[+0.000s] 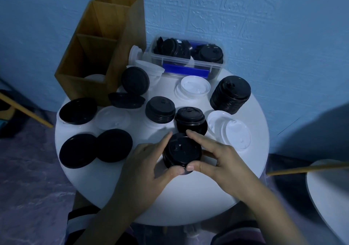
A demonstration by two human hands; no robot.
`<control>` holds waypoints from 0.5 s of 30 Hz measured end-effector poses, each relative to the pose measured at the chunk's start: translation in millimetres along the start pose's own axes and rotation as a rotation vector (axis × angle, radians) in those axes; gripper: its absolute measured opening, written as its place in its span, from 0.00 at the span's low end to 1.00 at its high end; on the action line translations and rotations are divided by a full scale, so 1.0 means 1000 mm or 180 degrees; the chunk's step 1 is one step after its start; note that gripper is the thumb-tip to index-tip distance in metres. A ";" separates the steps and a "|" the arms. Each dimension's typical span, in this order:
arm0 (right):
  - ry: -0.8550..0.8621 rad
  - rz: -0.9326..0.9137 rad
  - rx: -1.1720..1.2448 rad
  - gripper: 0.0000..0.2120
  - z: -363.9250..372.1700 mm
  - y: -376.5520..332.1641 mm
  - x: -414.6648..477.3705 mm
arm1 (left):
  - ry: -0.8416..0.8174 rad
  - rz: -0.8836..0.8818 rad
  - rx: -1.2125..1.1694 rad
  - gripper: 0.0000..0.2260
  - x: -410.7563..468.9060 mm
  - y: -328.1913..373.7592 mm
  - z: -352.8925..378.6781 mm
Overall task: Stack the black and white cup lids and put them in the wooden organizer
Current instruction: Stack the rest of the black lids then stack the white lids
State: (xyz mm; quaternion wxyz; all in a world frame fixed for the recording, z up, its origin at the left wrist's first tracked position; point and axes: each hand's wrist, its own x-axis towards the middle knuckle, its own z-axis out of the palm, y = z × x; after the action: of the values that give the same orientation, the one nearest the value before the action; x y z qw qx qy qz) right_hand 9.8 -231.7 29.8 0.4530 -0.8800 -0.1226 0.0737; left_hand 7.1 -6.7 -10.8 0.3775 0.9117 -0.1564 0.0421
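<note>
Head view: both hands (pixel 151 161) (pixel 213 158) grip glossy black lid stack (pixel 182 151).

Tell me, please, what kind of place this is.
Probably a plain room at home or a small work corner, not a shop counter. A round white table stands by a blue textured wall, and it carries loose cup lids, with a wooden organizer and a clear box at the back.

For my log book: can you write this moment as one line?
step: stacking | left grip, right grip: hold black stack | organizer: white lids inside
</note>
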 end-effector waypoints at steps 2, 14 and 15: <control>-0.0014 0.0026 0.0018 0.34 -0.001 0.000 0.001 | 0.0056 -0.0021 -0.0022 0.36 0.001 0.001 0.000; 0.0074 0.0260 0.0379 0.26 -0.022 -0.007 0.015 | 0.0001 -0.0068 -0.0037 0.33 0.000 0.007 -0.004; 0.0256 0.0275 0.0378 0.22 -0.024 -0.007 0.018 | -0.0007 -0.0083 -0.0040 0.33 0.001 0.007 -0.004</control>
State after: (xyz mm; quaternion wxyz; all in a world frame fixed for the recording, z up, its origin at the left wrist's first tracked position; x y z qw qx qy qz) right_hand 32.3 -241.3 49.6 0.5053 -0.8583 -0.0617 0.0649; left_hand 5.6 -9.1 -2.8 0.3836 0.9113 -0.1451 0.0352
